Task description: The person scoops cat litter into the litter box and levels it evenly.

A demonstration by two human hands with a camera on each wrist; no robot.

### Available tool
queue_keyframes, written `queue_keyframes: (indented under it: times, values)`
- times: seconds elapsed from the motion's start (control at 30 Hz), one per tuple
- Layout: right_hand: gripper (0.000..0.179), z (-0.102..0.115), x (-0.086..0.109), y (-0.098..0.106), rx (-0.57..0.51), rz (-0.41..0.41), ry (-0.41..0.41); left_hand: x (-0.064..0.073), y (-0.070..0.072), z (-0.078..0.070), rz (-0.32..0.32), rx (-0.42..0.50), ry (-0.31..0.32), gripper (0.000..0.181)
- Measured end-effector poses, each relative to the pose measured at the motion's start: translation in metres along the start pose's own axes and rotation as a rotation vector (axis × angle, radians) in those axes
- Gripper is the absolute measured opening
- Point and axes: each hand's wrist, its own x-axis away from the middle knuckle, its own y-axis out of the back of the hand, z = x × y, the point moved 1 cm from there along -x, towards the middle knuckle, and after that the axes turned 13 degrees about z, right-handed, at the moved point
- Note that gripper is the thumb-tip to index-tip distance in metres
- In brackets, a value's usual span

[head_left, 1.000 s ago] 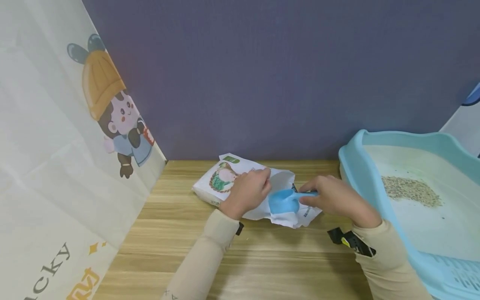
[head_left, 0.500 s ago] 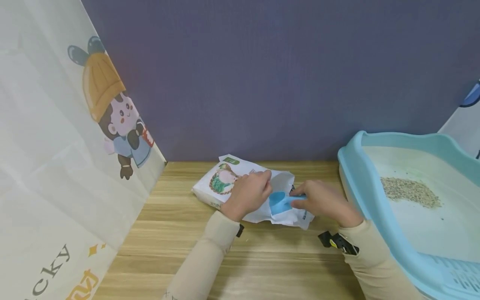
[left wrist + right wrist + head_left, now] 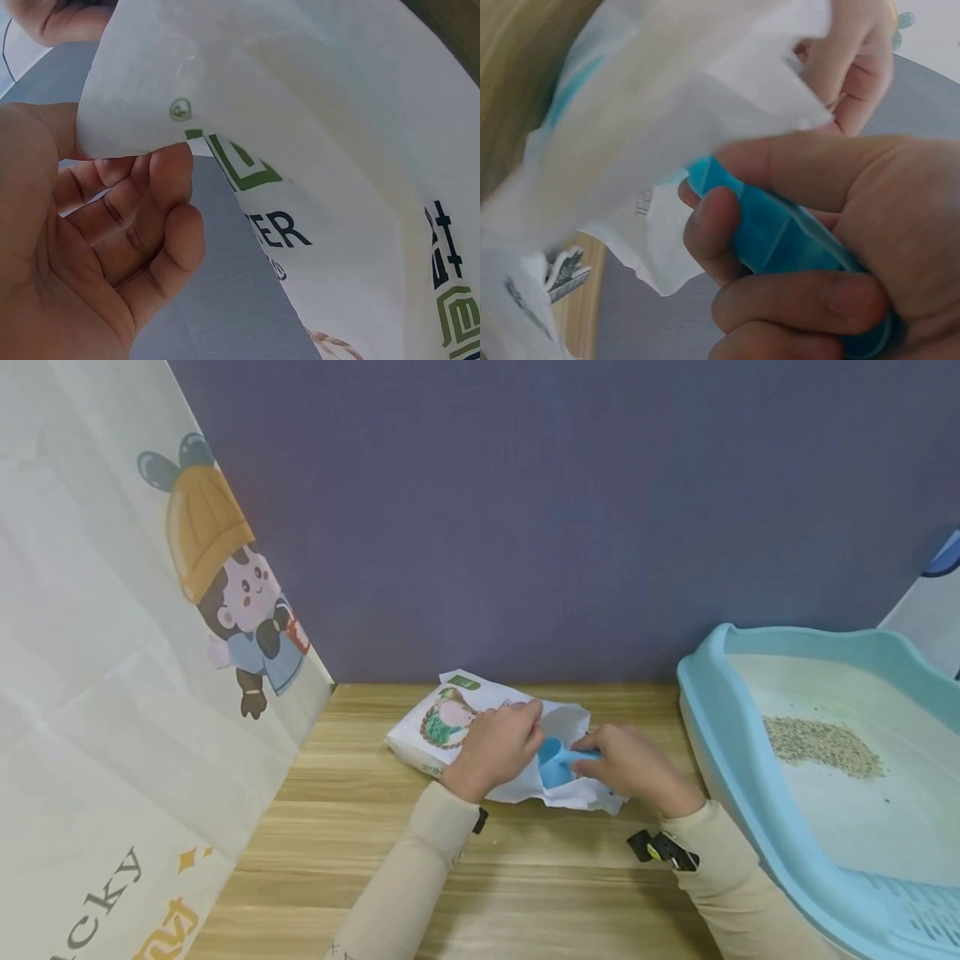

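Pinching the edge of a white bag (image 3: pixel 558 722) with the left hand (image 3: pixel 495 752), mid-frame; fingers curled, thumb on the near side. Gripping a blue scoop (image 3: pixel 555 767) by the handle in the right hand (image 3: pixel 637 768), just right of centre, bowl within the bag's opened mouth. Lying flat, bag near the back edge of the wooden tabletop (image 3: pixel 360 802), close to a dark wall (image 3: pixel 562 527). Leaving only a strip of wood between bag and blue-rimmed tray (image 3: pixel 720 693); wider stretch at lower centre, between left sleeve (image 3: pixel 408 877) and right sleeve (image 3: pixel 735 881). Tight at lower right, right sleeve overlapping the rim. Holding tan pellets (image 3: pixel 821 745), tray at frame right. Reading "TER" (image 3: pixel 281 229) on the bag, left wrist view; characters (image 3: pixel 457 322) at right edge, black and green, cut off. Too small to read in head view: green label (image 3: pixel 465 682). Legible at lower left, on the pale panel (image 3: pixel 97 610): "cky" (image 3: pixel 96 895), with orange writing (image 3: pixel 174 931) below, partly cropped.
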Motion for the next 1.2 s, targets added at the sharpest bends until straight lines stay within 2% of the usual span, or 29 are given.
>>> queue_keyframes:
  times: [0.2, 0.5, 0.8, 1.2]
  values:
    - [0.02, -0.003, -0.006, -0.007, -0.005, -0.039, -0.016, 0.0, 0.0, 0.001, -0.019, -0.001, -0.013, 0.02]
    - [0.029, -0.009, -0.013, -0.015, -0.022, -0.078, -0.037, -0.001, 0.0, 0.002, -0.018, -0.001, -0.012, 0.022]
    - [0.033, -0.015, -0.017, -0.02, -0.081, -0.066, -0.047, -0.001, 0.002, 0.001, -0.028, 0.038, -0.025, 0.025]
    - [0.026, -0.017, -0.023, -0.024, -0.135, -0.069, -0.001, 0.0, 0.001, 0.001, -0.03, 0.031, -0.03, 0.025]
